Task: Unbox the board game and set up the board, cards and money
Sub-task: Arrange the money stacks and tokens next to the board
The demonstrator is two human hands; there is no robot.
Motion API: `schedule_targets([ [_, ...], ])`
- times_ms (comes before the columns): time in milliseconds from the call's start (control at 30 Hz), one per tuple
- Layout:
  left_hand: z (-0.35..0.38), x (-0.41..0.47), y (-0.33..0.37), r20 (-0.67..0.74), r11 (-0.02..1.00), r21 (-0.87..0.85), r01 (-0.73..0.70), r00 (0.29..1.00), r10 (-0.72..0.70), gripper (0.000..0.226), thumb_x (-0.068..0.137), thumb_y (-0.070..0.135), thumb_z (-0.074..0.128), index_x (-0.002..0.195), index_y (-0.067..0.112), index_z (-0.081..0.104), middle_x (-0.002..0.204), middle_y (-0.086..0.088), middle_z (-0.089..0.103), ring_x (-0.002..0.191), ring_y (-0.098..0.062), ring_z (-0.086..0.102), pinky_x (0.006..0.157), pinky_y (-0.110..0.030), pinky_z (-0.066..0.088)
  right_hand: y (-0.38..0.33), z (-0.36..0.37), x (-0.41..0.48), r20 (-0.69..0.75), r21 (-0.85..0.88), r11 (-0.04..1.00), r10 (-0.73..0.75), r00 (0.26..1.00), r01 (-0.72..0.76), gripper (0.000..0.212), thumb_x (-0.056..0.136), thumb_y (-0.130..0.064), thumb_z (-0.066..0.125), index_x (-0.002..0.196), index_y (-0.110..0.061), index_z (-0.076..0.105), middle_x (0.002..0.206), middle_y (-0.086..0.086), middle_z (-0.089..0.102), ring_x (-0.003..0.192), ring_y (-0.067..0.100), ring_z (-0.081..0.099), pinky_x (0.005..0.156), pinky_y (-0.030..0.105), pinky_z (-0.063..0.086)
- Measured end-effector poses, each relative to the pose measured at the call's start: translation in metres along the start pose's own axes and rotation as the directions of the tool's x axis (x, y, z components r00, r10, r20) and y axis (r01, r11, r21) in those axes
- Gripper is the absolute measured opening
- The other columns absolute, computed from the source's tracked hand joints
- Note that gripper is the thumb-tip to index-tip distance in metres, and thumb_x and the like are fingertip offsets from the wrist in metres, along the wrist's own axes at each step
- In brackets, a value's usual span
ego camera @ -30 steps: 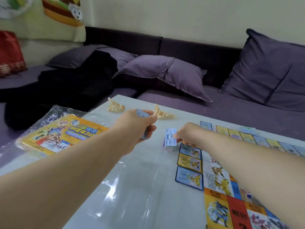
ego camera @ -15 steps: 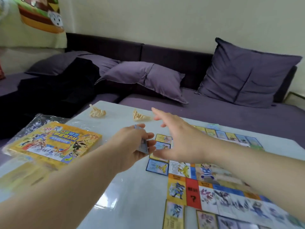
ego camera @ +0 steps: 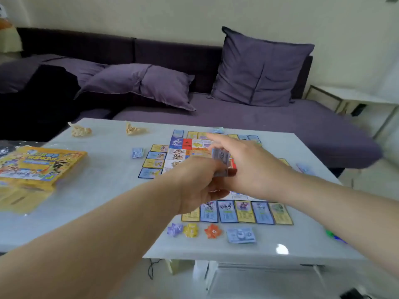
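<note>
Already well along, judging by the layout. Has the board [ego camera: 187, 143] unfolded flat on the bench [ego camera: 103, 190], directly beneath both hands. Has cards [ego camera: 244, 211] lined up just nearward of the hands, with a left row [ego camera: 154, 163] out past the left knuckles and more along the far edge, beyond the right fingertips.

Grips a stack of notes [ego camera: 220, 164] upright in the left hand [ego camera: 194, 184], fingers curled round its lower part, above the middle of the board. Reaches the right hand [ego camera: 252, 167] just beside that stack, palm down, fingers stretched straight toward the far edge, with nothing visibly held; cannot tell whether the thumb touches the stack.

Shows money partly dealt: a left pile [ego camera: 137, 153] beyond the left row, a near pile [ego camera: 241, 234] nearward of the cards, a far pile [ego camera: 217, 130] at the right fingertips, and something blurred, likely another, right of the right wrist. Shows three coloured tokens [ego camera: 191, 230] just left of the near pile. Keeps the box [ego camera: 41, 165] well off to the left of the left forearm.

Seems to leave only the stack in hand to be shared out or set down as a bank.
</note>
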State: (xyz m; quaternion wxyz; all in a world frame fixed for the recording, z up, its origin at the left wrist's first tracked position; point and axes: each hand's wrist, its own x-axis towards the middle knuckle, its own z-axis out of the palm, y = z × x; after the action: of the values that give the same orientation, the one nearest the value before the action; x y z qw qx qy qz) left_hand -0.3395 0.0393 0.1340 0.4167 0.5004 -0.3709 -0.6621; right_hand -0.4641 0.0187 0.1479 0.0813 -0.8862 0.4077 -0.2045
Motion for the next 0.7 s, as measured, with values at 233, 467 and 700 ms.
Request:
schedule_targets([
  [233, 0.066, 0.0, -0.014, 0.113, 0.94, 0.331, -0.081, 0.992, 0.046, 0.026, 0.098, 0.007, 0.038, 0.094, 0.01, 0.063, 0.062, -0.001, 0.054, 0.053, -0.011, 0.049, 0.05, -0.02, 0.047, 0.045, -0.04, -0.074, 0.022, 0.331, 0.923, 0.203, 0.979, -0.199, 0.061, 0.078, -0.034, 0.073, 0.134, -0.031, 0.05, 0.126, -0.015, 0.058, 0.11, -0.003, 0.053, 0.092, 0.022, 0.043],
  [467, 0.14, 0.019, -0.04, 0.329, 0.803, 0.588, -0.099, 0.936, -0.126, 0.017, 0.096, 0.011, 0.044, 0.094, 0.016, 0.06, 0.08, 0.0, 0.064, 0.061, -0.01, 0.06, 0.063, -0.025, 0.053, 0.103, -0.044, -0.148, -0.103, 0.674, 0.659, 0.532, 0.84, -0.334, 0.021, 0.085, 0.004, 0.063, 0.086, -0.017, 0.069, 0.072, -0.005, 0.07, 0.06, 0.004, 0.06, 0.061, 0.01, 0.046],
  [700, 0.228, 0.093, -0.07, 0.263, 0.528, 0.758, -0.382, 0.921, 0.289, 0.024, 0.094, 0.012, 0.047, 0.113, 0.025, 0.055, 0.099, 0.0, 0.065, 0.086, -0.017, 0.063, 0.062, -0.026, 0.049, 0.214, -0.048, -0.178, -0.255, 0.704, 0.546, 0.792, 0.555, -0.455, 0.021, 0.085, -0.004, 0.066, 0.084, -0.026, 0.063, 0.081, -0.002, 0.071, 0.072, 0.013, 0.062, 0.067, 0.021, 0.048],
])
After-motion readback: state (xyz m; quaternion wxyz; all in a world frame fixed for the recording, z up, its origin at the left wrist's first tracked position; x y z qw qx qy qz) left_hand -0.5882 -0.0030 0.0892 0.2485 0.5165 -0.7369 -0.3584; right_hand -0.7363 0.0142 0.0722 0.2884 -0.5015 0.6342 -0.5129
